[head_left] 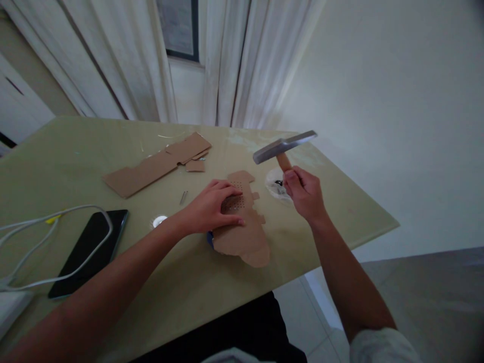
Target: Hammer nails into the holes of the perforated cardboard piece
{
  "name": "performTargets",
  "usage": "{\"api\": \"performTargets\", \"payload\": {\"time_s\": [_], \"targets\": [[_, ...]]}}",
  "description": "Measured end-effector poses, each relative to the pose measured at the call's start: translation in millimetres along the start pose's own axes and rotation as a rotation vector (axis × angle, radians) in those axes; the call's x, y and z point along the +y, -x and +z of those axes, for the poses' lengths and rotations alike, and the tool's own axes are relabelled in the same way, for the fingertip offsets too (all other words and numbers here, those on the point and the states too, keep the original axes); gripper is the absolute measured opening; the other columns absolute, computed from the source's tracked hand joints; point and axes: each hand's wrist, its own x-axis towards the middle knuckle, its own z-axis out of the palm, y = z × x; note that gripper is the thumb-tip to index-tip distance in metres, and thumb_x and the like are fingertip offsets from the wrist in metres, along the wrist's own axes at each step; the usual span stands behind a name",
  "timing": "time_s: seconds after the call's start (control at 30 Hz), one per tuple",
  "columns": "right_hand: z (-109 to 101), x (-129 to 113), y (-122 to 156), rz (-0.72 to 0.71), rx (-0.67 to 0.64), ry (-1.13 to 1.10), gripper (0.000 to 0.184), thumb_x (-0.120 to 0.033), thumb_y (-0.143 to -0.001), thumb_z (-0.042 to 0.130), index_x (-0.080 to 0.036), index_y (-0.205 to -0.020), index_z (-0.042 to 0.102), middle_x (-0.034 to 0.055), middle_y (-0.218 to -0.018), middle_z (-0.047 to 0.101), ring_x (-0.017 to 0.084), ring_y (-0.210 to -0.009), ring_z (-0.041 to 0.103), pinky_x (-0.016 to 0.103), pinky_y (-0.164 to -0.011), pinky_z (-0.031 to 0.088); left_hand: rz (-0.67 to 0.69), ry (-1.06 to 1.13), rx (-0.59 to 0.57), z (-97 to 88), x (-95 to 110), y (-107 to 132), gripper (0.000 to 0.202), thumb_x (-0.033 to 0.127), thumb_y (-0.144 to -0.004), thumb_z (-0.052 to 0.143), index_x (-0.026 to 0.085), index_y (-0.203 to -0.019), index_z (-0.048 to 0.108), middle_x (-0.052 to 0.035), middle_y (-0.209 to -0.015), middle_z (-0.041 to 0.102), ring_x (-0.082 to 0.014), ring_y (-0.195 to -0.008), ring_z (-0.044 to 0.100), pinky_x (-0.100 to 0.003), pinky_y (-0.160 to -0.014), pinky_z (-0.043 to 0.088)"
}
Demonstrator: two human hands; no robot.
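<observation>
My right hand (305, 195) is wrapped round the wooden handle of a hammer (284, 146), its metal head raised above the table. Under my left hand (209, 207) lies a cut cardboard piece (242, 244) with rows of small holes and tabs along its right edge. The thumb and fingers of that hand are apart, stretched over the cardboard around the holes. Part of something blue (210, 240) shows beneath the cardboard's left edge; the rest is hidden. A clear plastic bag (277, 184) with small dark items sits behind the hammer hand.
Cardboard strips (159, 166) lie toward the back of the table (162, 287). Two thin metal pins (183, 197) and a round white item (159, 221) are left of my left hand. A black tablet (88, 252) with white cables (49, 232) across it lies at the left.
</observation>
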Motion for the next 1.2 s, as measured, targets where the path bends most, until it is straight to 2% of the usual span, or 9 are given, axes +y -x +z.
{"api": "performTargets", "payload": {"time_s": [0.1,0.2,0.27,0.37,0.53,0.7,0.8,1.0,1.2], "targets": [[23,5,-14,-0.008,0.205,-0.255,0.055,-0.070,-0.104,0.063,-0.024,-0.075,0.055,-0.0078,-0.056,0.042,0.010,-0.046,0.034,0.025,-0.043,0.024,0.008,-0.032,0.045,-10.7,-4,0,0.063,0.069,-0.092,0.077,0.023,-0.136,0.073,-0.0139,-0.142,0.072,-0.0351,-0.134,0.063,-0.055,-0.122,0.046],[42,11,-27,-0.038,0.341,-0.367,0.057,-0.074,-0.101,0.064,-0.025,-0.075,0.054,-0.0086,-0.056,0.040,0.009,-0.045,0.034,0.024,-0.042,0.025,-0.058,-0.094,0.158,-23.1,-18,1,0.051,0.063,-0.102,0.063,0.022,-0.131,0.074,-0.0137,-0.137,0.075,-0.0337,-0.133,0.065,-0.056,-0.122,0.046],[51,17,-29,-0.022,0.401,-0.391,0.058,-0.076,-0.101,0.063,-0.025,-0.075,0.053,-0.0088,-0.056,0.040,0.008,-0.044,0.035,0.023,-0.041,0.027,-0.128,-0.131,0.210,-27.8,-29,2,0.049,0.059,-0.104,0.058,0.020,-0.131,0.073,-0.0144,-0.137,0.076,-0.0339,-0.135,0.065,-0.056,-0.123,0.046],[59,31,-24,0.014,0.459,-0.415,0.058,-0.076,-0.102,0.061,-0.025,-0.075,0.052,-0.0090,-0.055,0.041,0.008,-0.044,0.036,0.022,-0.041,0.029,-0.215,-0.143,0.208,-26.3,-39,3,0.052,0.055,-0.105,0.053,0.017,-0.137,0.071,-0.0163,-0.138,0.076,-0.0336,-0.133,0.068,-0.056,-0.121,0.049],[56,47,-10,-0.013,0.517,-0.487,0.054,-0.071,-0.101,0.066,-0.025,-0.077,0.052,-0.0094,-0.056,0.042,0.008,-0.043,0.037,0.021,-0.040,0.028,-0.253,-0.090,0.150,-15.8,-38,1,0.053,0.056,-0.103,0.055,0.017,-0.135,0.071,-0.0151,-0.134,0.078,-0.0321,-0.125,0.072,-0.052,-0.116,0.054],[50,51,-7,0.002,0.539,-0.467,0.055,-0.074,-0.101,0.063,-0.026,-0.078,0.051,-0.0081,-0.058,0.042,0.009,-0.044,0.038,0.023,-0.040,0.030,-0.296,-0.067,0.119,-18.4,-32,1,0.053,0.059,-0.102,0.058,0.017,-0.132,0.072,-0.0145,-0.131,0.079,-0.0318,-0.120,0.074,-0.051,-0.113,0.056],[50,50,-8,0.038,0.538,-0.431,0.056,-0.077,-0.101,0.062,-0.027,-0.078,0.050,-0.0076,-0.059,0.041,0.010,-0.045,0.039,0.024,-0.041,0.030,-0.280,-0.092,0.115,-22.6,-28,5,0.060,0.066,-0.101,0.059,0.018,-0.136,0.069,-0.0159,-0.137,0.076,-0.0340,-0.127,0.071,-0.054,-0.117,0.053],[51,50,-8,0.030,0.514,-0.446,0.057,-0.078,-0.100,0.062,-0.027,-0.078,0.051,-0.0083,-0.056,0.040,0.010,-0.043,0.037,0.024,-0.040,0.029,-0.237,-0.154,0.019,-22.3,-21,10,0.093,0.083,-0.086,0.074,0.020,-0.153,0.059,-0.0188,-0.152,0.064,-0.0400,-0.142,0.061,-0.058,-0.124,0.046],[51,51,-8,0.045,0.469,-0.455,0.057,-0.080,-0.098,0.062,-0.027,-0.080,0.050,-0.0088,-0.056,0.040,0.010,-0.042,0.037,0.024,-0.040,0.030,-0.237,-0.132,0.029,-23.2,-17,9,0.094,0.084,-0.083,0.077,0.023,-0.152,0.059,-0.0164,-0.147,0.064,-0.0380,-0.139,0.061,-0.056,-0.124,0.046]]}}
